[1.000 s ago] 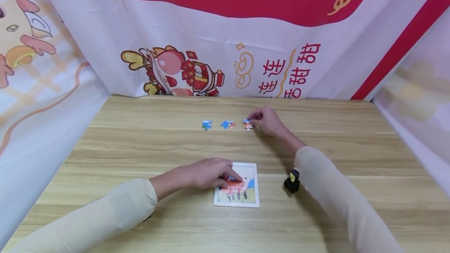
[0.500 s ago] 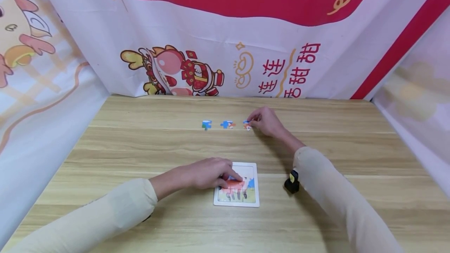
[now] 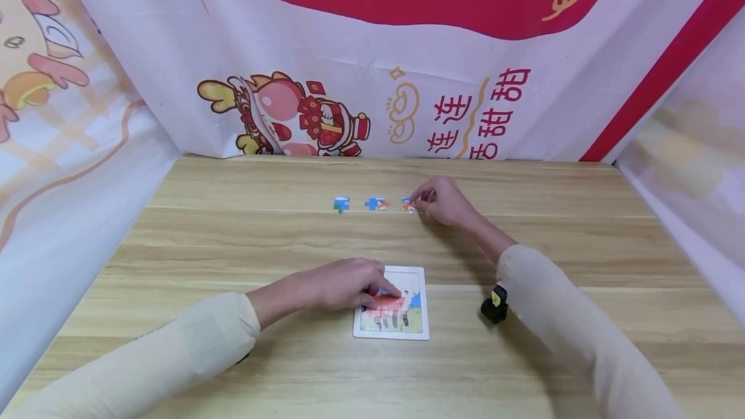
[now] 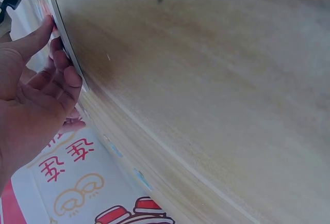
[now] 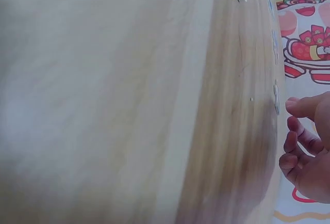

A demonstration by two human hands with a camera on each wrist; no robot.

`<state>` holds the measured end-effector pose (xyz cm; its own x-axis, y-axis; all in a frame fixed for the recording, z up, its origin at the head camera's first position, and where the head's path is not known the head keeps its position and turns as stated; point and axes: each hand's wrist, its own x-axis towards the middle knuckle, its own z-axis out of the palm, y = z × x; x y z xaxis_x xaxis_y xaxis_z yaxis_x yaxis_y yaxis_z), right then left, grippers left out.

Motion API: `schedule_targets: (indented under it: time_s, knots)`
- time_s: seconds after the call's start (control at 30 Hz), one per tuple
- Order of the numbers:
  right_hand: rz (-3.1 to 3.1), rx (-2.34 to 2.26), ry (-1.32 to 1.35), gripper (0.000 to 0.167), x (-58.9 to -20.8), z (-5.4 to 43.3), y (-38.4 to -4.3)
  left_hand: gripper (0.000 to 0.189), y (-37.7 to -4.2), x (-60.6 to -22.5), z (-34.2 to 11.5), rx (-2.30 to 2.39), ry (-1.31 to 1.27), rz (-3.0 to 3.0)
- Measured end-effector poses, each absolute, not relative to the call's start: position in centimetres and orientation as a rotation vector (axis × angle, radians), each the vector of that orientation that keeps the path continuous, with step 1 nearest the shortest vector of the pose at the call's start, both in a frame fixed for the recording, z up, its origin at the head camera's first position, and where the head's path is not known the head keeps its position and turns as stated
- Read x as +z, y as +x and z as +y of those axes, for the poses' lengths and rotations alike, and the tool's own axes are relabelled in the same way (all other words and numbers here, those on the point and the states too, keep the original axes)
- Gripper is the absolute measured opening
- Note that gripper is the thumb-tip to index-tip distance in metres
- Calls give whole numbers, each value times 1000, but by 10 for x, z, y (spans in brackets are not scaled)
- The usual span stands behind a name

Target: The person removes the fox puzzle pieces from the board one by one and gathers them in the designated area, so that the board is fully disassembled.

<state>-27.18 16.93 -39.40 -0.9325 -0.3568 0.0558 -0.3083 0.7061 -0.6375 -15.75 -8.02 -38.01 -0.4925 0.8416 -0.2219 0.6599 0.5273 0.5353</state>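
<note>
Since a second ago almost nothing has shifted: my right forearm has swung slightly outward, while both hands stay where they were. The small orange-and-white jigsaw piece (image 3: 409,205) lies on the far half of the pale wooden tabletop (image 3: 233,231), and my right hand (image 3: 443,201) rests against its right edge with curled fingertips; whether that grip actually pinches the piece I cannot tell. Just left of it, in a short row, lie a blue-and-orange jigsaw piece (image 3: 376,204) and a blue-and-green jigsaw piece (image 3: 341,204), each apart from its neighbour. Nearer to me sits the white-framed square puzzle board (image 3: 424,302) with an animal picture. My left hand (image 3: 343,285) lies on its left part, fingers bent loosely and pressing down, holding nothing. A small black-and-yellow device (image 3: 495,303) hangs under my right sleeve. Behind the tabletop hangs a white-and-red printed banner (image 3: 372,70).
</note>
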Motion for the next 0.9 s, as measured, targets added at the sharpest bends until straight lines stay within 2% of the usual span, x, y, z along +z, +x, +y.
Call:
schedule_targets:
  time_s: [0.3, 0.9]
  knots:
    - [2745, -1052, -700, 17, -389, 180, -247, 39, -160, -389, -85, 567, 1226, 2324]
    - [2587, -942, -1025, 12, -383, 183, -180, 22, -150, -381, -94, 610, 1090, 2512]
